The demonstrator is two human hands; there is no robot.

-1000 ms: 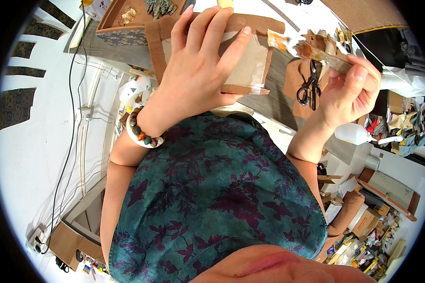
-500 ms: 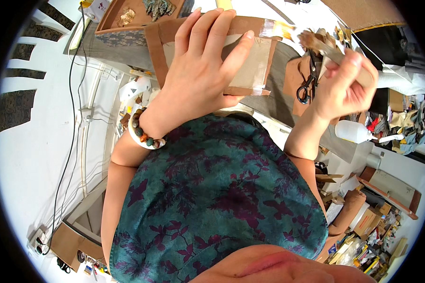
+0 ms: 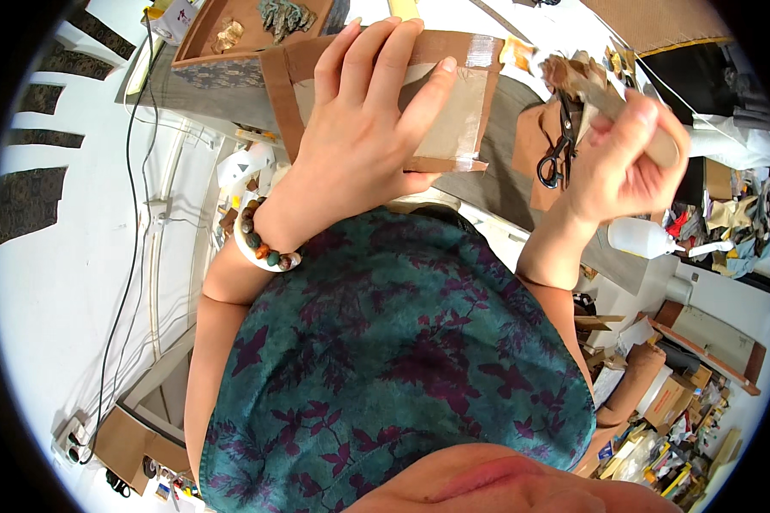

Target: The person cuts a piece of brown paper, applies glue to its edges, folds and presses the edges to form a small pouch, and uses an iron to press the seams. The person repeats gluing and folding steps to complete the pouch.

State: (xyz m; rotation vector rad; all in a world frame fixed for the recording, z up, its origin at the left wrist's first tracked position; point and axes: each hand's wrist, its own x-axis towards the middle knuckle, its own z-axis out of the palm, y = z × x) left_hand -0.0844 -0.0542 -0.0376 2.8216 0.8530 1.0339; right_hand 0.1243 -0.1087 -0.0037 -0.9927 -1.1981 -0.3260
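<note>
My left hand [image 3: 364, 120] grips a flat brown-edged box or board [image 3: 449, 115] with a beige middle; its fingers spread over the top and its thumb lies at the near edge. Whitish wet-looking streaks mark the board's right end. In my right hand [image 3: 629, 158], closed around the wooden handle, is a wide flat brush [image 3: 597, 98]. Its brownish head points left toward the board's far right corner, apart from it. Black scissors [image 3: 558, 154] lie just left of the right hand, on brown pieces of material [image 3: 535, 137].
A brown tray [image 3: 218, 43] with a greenish rough lump [image 3: 285, 19] and a golden one [image 3: 228, 36] stands at the far left. By my right forearm lies a white squeeze bottle [image 3: 640, 238]. Dark patterned strips [image 3: 27, 201] hang on the left wall; cluttered shelves fill the right.
My right hand has moved slightly to the right with the brush, away from the board's corner. The left hand stays nearly in place on the board.
</note>
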